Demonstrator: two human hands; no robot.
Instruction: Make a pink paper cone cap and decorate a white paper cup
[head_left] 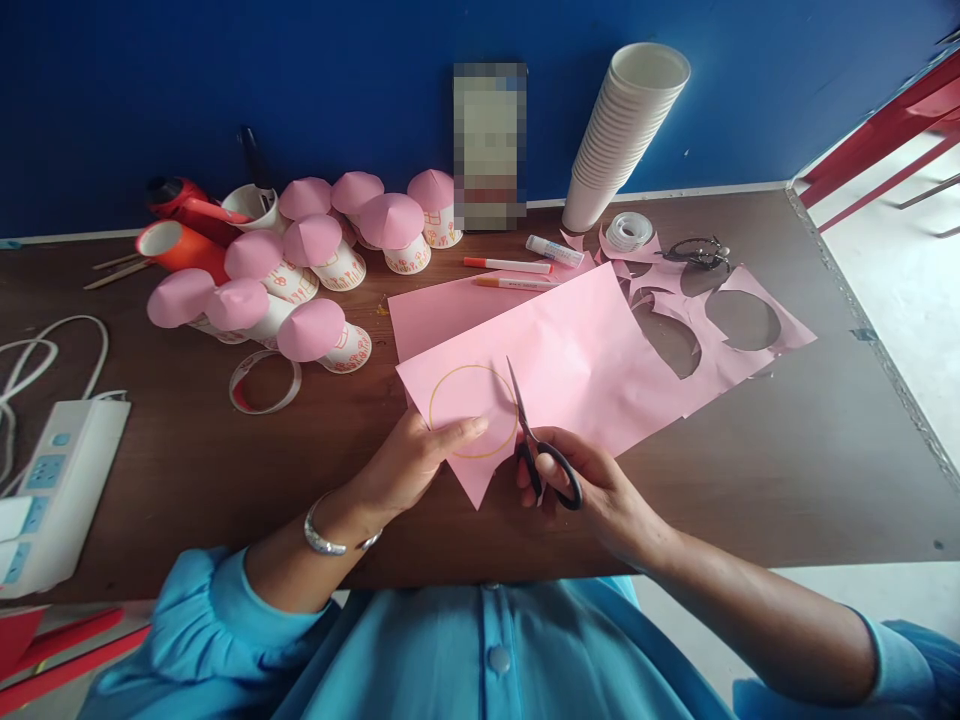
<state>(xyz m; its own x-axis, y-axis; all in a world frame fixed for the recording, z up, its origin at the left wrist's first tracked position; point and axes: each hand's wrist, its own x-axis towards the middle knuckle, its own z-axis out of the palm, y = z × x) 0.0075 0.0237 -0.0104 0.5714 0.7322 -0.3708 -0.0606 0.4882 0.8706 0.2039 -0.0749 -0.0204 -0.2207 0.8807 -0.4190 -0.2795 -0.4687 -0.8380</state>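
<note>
A sheet of pink paper (570,350) is held up at its near left part by my left hand (420,455), thumb on top and fingers underneath. Drawn on that part is a yellowish circle (474,366), and the thumb lies inside it. My right hand (577,480) grips black-handled scissors (523,405) by the finger loops. Their blades point away from me, at the right side of the circle, where the sheet's near edge is cut. Another pink sheet (420,310) lies partly beneath.
Several decorated paper cups with pink cone tops (313,330) stand at the back left. A tall stack of white cups (626,120) leans at the back wall. Pink offcuts with round holes (697,370), tape (628,231), markers (507,265), a glue stick (555,250) and a power strip (71,490) surround the work.
</note>
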